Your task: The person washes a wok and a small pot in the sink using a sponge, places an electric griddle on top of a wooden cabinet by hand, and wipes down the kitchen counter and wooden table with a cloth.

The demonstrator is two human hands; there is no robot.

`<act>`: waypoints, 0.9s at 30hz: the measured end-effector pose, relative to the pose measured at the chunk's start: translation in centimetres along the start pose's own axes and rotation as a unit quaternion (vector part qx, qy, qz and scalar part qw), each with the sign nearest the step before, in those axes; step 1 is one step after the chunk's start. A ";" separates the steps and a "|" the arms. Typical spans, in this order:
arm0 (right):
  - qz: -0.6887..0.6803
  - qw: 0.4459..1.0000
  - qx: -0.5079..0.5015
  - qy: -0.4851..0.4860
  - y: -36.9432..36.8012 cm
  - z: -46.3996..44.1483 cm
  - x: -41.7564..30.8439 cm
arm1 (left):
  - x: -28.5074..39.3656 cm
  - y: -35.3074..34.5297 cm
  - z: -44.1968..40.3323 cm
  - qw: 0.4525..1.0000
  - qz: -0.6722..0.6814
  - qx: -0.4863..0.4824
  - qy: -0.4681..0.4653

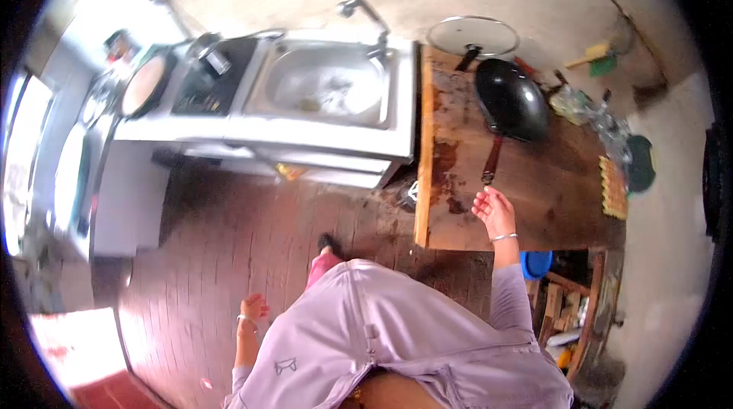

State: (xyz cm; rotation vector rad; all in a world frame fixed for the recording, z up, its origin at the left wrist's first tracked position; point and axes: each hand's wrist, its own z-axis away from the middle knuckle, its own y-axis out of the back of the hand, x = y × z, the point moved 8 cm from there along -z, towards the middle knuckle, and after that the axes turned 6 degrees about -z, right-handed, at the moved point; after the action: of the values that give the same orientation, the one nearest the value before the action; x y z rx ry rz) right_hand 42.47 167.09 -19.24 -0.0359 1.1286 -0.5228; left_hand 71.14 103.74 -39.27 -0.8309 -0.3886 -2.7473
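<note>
My right hand (496, 212) is over the wooden table (550, 214), its fingers loosely curled and apart, with nothing seen in them. Just beyond the fingertips is the end of a brown handle (493, 161). It belongs to a black wok (511, 100), whose dark rounded surface faces me. Whether the fingers touch the handle is hard to tell, but a small gap seems to show. My left hand (254, 307) hangs low over the tiled floor at my side, fingers apart and holding nothing visible. Behind the wok a glass lid (473, 35) leans against the wall.
Left of the table stands a counter with a metal sink (324, 84) and a faucet (372, 19). A stove (214, 77) lies farther left. An egg tray (612, 187) and plastic bags (611, 134) line the table's right side. A blue container (536, 264) sits underneath.
</note>
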 end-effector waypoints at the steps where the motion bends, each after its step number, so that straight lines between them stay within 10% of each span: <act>1: -0.053 0.998 0.025 0.028 0.9 -1.2 -1.0 | 2.5 0.3 -2.1 1.000 0.015 -0.006 -0.010; 13: -0.122 0.936 0.319 0.087 11.5 -15.4 -6.1 | 36.4 -9.4 -11.6 0.953 -0.210 -0.056 -0.211; 27: -0.318 0.929 0.163 -0.092 7.8 -29.5 -3.2 | 38.8 -21.7 -12.4 0.938 -0.290 -0.135 -0.133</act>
State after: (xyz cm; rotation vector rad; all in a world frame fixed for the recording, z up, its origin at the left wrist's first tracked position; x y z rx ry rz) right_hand 18.82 182.12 -31.69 -0.1624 0.8181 -1.2580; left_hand 26.89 114.07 -31.10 -1.3551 -0.3552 -3.2874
